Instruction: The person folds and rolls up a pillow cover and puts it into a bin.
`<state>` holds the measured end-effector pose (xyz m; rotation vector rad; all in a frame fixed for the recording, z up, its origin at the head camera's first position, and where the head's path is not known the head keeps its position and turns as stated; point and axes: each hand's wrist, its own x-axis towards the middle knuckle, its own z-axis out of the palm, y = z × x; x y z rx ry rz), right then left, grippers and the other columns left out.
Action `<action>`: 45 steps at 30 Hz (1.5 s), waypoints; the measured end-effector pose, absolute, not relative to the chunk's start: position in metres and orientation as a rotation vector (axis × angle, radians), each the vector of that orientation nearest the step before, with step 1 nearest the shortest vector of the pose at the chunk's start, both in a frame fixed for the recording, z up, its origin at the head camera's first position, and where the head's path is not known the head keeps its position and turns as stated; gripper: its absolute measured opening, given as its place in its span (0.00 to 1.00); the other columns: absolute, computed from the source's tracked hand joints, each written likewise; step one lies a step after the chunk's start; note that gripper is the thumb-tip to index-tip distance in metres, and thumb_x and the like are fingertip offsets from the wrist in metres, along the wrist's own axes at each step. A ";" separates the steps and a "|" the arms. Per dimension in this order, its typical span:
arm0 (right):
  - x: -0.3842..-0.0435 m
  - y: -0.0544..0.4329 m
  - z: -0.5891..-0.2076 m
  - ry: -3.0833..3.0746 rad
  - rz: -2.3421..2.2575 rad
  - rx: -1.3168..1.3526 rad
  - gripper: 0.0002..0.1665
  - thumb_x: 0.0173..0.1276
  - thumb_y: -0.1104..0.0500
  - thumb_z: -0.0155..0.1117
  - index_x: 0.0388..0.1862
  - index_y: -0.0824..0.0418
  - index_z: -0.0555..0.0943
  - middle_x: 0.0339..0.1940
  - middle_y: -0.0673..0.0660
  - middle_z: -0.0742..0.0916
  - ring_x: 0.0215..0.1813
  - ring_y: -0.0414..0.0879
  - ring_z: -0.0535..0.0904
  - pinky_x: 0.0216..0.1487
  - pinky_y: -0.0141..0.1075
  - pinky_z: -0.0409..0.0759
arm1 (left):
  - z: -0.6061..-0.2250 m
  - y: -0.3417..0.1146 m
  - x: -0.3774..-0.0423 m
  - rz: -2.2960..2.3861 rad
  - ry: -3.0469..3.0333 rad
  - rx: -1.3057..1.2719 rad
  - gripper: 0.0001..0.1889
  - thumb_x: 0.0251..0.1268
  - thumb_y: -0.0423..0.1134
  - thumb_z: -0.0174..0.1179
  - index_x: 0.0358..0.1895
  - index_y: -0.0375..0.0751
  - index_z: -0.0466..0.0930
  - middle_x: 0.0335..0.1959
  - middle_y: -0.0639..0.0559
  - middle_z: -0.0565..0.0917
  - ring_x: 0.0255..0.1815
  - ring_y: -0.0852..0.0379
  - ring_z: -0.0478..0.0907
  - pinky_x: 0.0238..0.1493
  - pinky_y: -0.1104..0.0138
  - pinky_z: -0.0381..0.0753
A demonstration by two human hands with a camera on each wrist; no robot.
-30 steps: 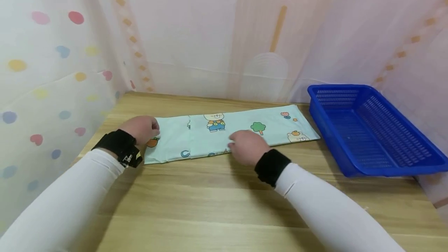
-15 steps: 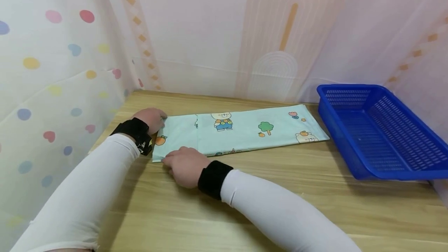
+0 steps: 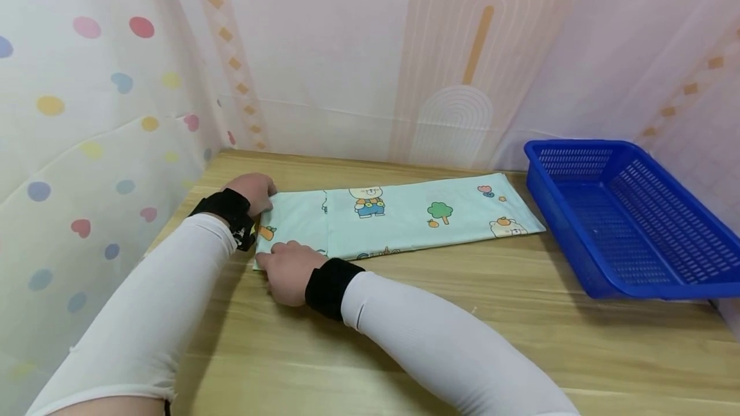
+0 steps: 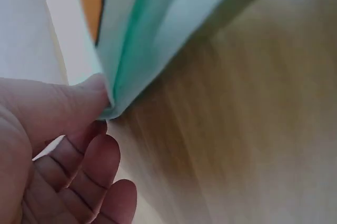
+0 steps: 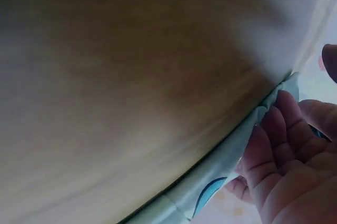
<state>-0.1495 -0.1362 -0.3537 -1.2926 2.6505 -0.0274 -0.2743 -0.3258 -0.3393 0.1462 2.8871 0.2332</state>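
A long strip of folded pale mint cloth [image 3: 399,214], printed with bears, a tree and oranges, lies flat across the table. At its far left corner is my left hand [image 3: 251,191]; in the left wrist view the thumb and forefinger pinch that corner of the layered cloth [image 4: 152,40], the other fingers curled below. My right hand [image 3: 291,273] is at the near left corner. In the right wrist view its fingertips [image 5: 260,145] gather the cloth's edge [image 5: 195,182], which puckers there. The head view hides the undersides of both hands.
A blue plastic basket [image 3: 572,242] with perforated walls stands at the right, close to the cloth's right end. Patterned curtains [image 3: 324,69] hang behind and to the left. Bare wooden tabletop [image 3: 405,364] shows in front of the cloth.
My right hand has moved left along the near edge, from the middle of the cloth to its near left corner. The left hand has shifted slightly to the far left corner.
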 end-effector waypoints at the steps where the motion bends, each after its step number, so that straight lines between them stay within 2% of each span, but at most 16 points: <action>1: -0.150 -0.137 -0.353 2.648 -0.042 -1.269 0.32 0.81 0.45 0.58 0.80 0.44 0.68 0.66 0.44 0.80 0.64 0.42 0.77 0.64 0.32 0.77 | -0.339 -0.327 -0.275 0.236 2.885 0.142 0.17 0.66 0.32 0.63 0.56 0.28 0.83 0.52 0.35 0.86 0.50 0.39 0.81 0.57 0.49 0.80; 6: -0.152 -0.141 -0.351 2.635 -0.159 -1.139 0.45 0.77 0.41 0.62 0.86 0.46 0.56 0.72 0.45 0.79 0.71 0.42 0.76 0.69 0.32 0.76 | -0.339 -0.332 -0.279 0.268 2.861 0.142 0.12 0.64 0.32 0.62 0.48 0.28 0.83 0.40 0.38 0.85 0.38 0.44 0.80 0.42 0.57 0.78; 8: -0.153 -0.143 -0.351 2.635 -0.173 -1.119 0.45 0.77 0.40 0.64 0.86 0.44 0.57 0.71 0.45 0.80 0.71 0.42 0.77 0.68 0.33 0.76 | -0.340 -0.334 -0.280 0.283 2.859 0.152 0.10 0.64 0.33 0.62 0.45 0.29 0.83 0.37 0.40 0.84 0.37 0.45 0.79 0.40 0.59 0.77; 11: -0.154 -0.145 -0.350 2.640 -0.146 -1.131 0.40 0.76 0.39 0.64 0.82 0.41 0.64 0.67 0.45 0.83 0.66 0.42 0.80 0.64 0.34 0.79 | -0.341 -0.339 -0.282 0.327 2.859 0.163 0.09 0.65 0.34 0.62 0.42 0.31 0.81 0.34 0.43 0.82 0.36 0.46 0.78 0.38 0.61 0.75; 14: -0.153 -0.148 -0.349 2.644 -0.105 -1.170 0.35 0.76 0.40 0.64 0.79 0.37 0.68 0.63 0.44 0.84 0.62 0.40 0.81 0.58 0.33 0.81 | -0.340 -0.344 -0.281 0.432 2.828 0.152 0.11 0.69 0.35 0.61 0.48 0.33 0.78 0.35 0.43 0.81 0.33 0.48 0.77 0.34 0.62 0.73; 18: -0.151 -0.152 -0.350 2.627 -0.025 -1.227 0.35 0.78 0.40 0.62 0.81 0.34 0.66 0.60 0.40 0.85 0.63 0.35 0.77 0.50 0.29 0.81 | -0.340 -0.345 -0.279 0.584 2.779 0.115 0.14 0.76 0.38 0.57 0.59 0.36 0.78 0.42 0.39 0.83 0.29 0.50 0.76 0.30 0.62 0.73; 20: -0.151 -0.153 -0.351 2.619 0.025 -1.267 0.32 0.79 0.40 0.60 0.79 0.34 0.68 0.58 0.39 0.86 0.62 0.35 0.75 0.48 0.29 0.80 | -0.339 -0.344 -0.278 0.626 2.781 0.099 0.14 0.78 0.39 0.56 0.58 0.38 0.80 0.44 0.39 0.83 0.27 0.51 0.75 0.29 0.62 0.74; 25: -0.152 -0.152 -0.355 2.640 0.055 -1.324 0.20 0.80 0.40 0.60 0.66 0.40 0.80 0.50 0.38 0.86 0.57 0.37 0.73 0.48 0.26 0.78 | -0.340 -0.342 -0.277 0.668 2.786 0.121 0.10 0.76 0.39 0.60 0.51 0.40 0.85 0.39 0.42 0.85 0.25 0.52 0.75 0.27 0.62 0.75; 32: -0.157 -0.149 -0.352 2.642 -0.090 -1.311 0.12 0.82 0.43 0.59 0.53 0.45 0.83 0.41 0.41 0.85 0.48 0.35 0.80 0.49 0.26 0.78 | -0.337 -0.348 -0.276 0.674 2.723 0.125 0.10 0.75 0.41 0.61 0.47 0.38 0.86 0.27 0.50 0.82 0.25 0.55 0.75 0.30 0.63 0.76; 35: -0.156 -0.147 -0.348 2.656 -0.208 -1.277 0.11 0.81 0.44 0.60 0.44 0.47 0.84 0.35 0.42 0.86 0.43 0.35 0.82 0.47 0.26 0.78 | -0.337 -0.349 -0.275 0.668 2.700 0.128 0.09 0.75 0.41 0.61 0.45 0.38 0.85 0.25 0.50 0.82 0.25 0.55 0.76 0.31 0.64 0.77; 41: -0.155 -0.144 -0.346 2.758 -0.216 -1.284 0.12 0.82 0.49 0.58 0.37 0.47 0.84 0.32 0.43 0.87 0.48 0.36 0.81 0.48 0.24 0.78 | -0.337 -0.349 -0.275 0.682 2.699 0.130 0.07 0.72 0.38 0.63 0.41 0.38 0.84 0.26 0.50 0.82 0.26 0.54 0.76 0.30 0.64 0.76; 45: -0.154 -0.142 -0.346 2.729 -0.299 -1.196 0.13 0.81 0.57 0.56 0.34 0.50 0.81 0.28 0.45 0.84 0.37 0.37 0.79 0.37 0.25 0.75 | -0.334 -0.347 -0.274 0.624 2.716 0.164 0.08 0.72 0.40 0.62 0.39 0.39 0.86 0.26 0.51 0.82 0.27 0.55 0.76 0.30 0.64 0.75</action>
